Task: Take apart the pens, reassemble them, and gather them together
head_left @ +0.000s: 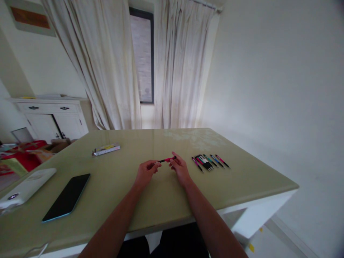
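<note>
A pink and black pen (166, 159) is held level above the table between my two hands. The fingers of my left hand (147, 171) pinch its tip end. At the other end, my right hand (179, 167) grips the pink part between thumb and fingers, with the black end showing beside the fingertips. To the right of my right hand, several pens (205, 162) lie side by side on the table. Their colours include pink, white, black, green and blue, and their tips point toward the near right.
On the pale green table (120, 193), a black-screened tablet (67, 197) lies at the left, beside a white device (28, 186) with a cable. A small flat box (106, 149) with something yellow on it lies farther back. A wall (282, 107) borders the right side.
</note>
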Demonstrator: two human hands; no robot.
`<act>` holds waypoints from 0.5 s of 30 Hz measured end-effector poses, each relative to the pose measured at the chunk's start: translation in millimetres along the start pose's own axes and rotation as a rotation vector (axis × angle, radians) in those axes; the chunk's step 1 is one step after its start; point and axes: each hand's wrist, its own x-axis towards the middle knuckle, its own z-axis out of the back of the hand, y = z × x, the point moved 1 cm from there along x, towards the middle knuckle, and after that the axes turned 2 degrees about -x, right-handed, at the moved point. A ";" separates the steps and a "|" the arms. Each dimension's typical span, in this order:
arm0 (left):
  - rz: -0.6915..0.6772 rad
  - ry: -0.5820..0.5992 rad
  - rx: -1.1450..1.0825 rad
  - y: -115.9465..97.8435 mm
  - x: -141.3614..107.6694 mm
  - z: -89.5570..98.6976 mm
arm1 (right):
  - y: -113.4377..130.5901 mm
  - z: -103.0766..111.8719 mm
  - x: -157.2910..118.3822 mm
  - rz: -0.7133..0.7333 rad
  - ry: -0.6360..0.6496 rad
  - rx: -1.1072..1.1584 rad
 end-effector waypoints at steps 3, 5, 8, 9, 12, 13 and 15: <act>-0.003 0.027 0.004 3.8 -0.7 -5.8 | 0.9 -2.3 -0.5 -0.021 -0.025 0.094; -0.001 0.027 0.021 5.1 -1.0 -8.0 | 1.6 -3.9 -1.2 -0.031 -0.031 0.143; 0.005 0.020 0.039 4.6 -1.4 -7.4 | 3.7 -4.1 -2.8 -0.054 -0.024 0.188; 0.002 0.021 0.044 3.9 -1.7 -6.7 | 4.6 -3.6 -3.3 -0.072 -0.012 0.204; -0.025 0.026 0.089 1.1 -4.0 -6.2 | 8.4 -1.9 -5.1 -0.120 0.028 0.252; -0.036 0.034 0.117 0.4 -5.1 -6.9 | 9.6 -1.7 -5.7 -0.122 0.035 0.273; -0.054 0.062 0.164 -0.3 -7.7 -9.5 | 11.5 -2.8 -6.6 -0.103 0.030 0.313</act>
